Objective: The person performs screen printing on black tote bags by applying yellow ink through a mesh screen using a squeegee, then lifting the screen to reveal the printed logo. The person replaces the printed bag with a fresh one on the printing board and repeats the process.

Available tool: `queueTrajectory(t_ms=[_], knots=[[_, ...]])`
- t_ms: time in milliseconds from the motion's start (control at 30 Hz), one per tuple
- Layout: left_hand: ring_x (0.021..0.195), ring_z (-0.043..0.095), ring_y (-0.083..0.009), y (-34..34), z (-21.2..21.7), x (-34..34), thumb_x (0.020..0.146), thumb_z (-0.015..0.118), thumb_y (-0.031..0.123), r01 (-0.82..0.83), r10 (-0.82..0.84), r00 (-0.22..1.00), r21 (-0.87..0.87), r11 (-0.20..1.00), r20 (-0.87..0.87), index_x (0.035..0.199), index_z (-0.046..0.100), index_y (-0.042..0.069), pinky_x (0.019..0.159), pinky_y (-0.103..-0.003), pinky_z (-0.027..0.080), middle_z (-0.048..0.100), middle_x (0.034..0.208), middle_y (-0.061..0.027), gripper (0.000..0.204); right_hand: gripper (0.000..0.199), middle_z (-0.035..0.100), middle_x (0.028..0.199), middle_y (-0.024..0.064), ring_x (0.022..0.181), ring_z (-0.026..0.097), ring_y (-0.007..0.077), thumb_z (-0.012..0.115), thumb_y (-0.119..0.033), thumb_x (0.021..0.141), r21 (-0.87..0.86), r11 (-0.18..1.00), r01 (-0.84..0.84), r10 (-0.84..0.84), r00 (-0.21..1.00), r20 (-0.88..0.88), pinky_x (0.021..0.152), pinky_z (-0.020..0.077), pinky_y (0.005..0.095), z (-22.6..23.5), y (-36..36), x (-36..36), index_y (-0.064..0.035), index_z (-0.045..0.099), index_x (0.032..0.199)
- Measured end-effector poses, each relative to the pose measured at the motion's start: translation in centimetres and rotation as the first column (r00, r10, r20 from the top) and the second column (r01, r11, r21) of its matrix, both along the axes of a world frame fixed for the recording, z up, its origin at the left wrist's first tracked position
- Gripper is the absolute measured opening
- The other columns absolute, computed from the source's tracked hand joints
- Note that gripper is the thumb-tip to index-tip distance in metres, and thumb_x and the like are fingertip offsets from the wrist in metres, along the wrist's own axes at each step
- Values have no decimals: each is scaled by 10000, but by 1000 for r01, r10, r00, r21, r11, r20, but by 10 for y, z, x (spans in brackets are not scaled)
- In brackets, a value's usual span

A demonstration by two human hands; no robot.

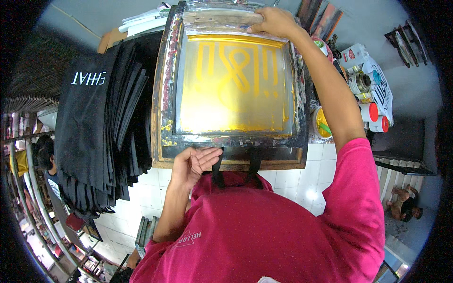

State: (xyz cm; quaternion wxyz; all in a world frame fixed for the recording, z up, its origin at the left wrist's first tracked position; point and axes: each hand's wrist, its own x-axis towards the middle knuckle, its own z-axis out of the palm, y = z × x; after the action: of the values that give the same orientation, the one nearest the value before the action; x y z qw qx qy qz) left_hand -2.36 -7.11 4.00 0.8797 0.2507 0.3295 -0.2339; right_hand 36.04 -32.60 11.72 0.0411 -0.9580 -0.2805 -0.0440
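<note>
A screen printing frame (166, 94) lies in front of me, its mesh (212, 111) smeared with yellow ink and showing a pattern of lines and a loop. At the far end of the mesh lies a squeegee (214, 21) with a wooden handle. My right hand (276, 22) reaches across and grips its right end. My left hand (196, 162) is at the near edge of the frame, palm up with fingers stretched out; whether it bears the frame's weight I cannot tell. Two black straps (255, 162) hang out beneath the frame's near edge.
Black fabric bags (89, 122) are stacked in a thick pile to the left. On the right stand a tub of yellow ink (322, 121), red-lidded containers (369, 112) and an open can (359, 83). Other people (405, 203) are at the far right and left.
</note>
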Motion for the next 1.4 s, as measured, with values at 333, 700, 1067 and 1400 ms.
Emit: queueTrajectory(t_ms=[333,700,1067,1400], knots=[[781,712,-174,29,57,95,967,598,239,18,-539,783,855,519,311,1086,694,-29,695,-293,556,741,948,-169,309,745,739,895,172,840,719,355,665,-757,721,-98,983,155,-138,977,160,735,570,472,-23,14,-20,-123,743,1104],[865,713,-335,35,52,274,796,777,255,-581,-845,534,739,-341,30,1048,747,56,835,-422,551,733,940,-168,323,711,731,830,103,737,720,276,680,-779,668,10,993,120,-117,939,324,599,563,412,-43,7,-75,-117,759,917],[837,710,-332,33,62,176,781,799,230,-530,-861,507,802,-275,40,1029,740,36,764,-421,557,722,910,-178,320,621,693,754,74,701,698,267,724,-724,675,40,995,95,-103,954,281,559,545,406,-42,3,-175,-112,690,777],[917,665,-314,27,65,51,716,795,104,-517,-877,481,810,-275,9,989,729,38,873,-403,501,715,950,-129,288,406,614,813,56,778,646,271,806,-419,649,114,990,86,-100,987,128,634,511,402,-43,-2,-302,-110,632,847]])
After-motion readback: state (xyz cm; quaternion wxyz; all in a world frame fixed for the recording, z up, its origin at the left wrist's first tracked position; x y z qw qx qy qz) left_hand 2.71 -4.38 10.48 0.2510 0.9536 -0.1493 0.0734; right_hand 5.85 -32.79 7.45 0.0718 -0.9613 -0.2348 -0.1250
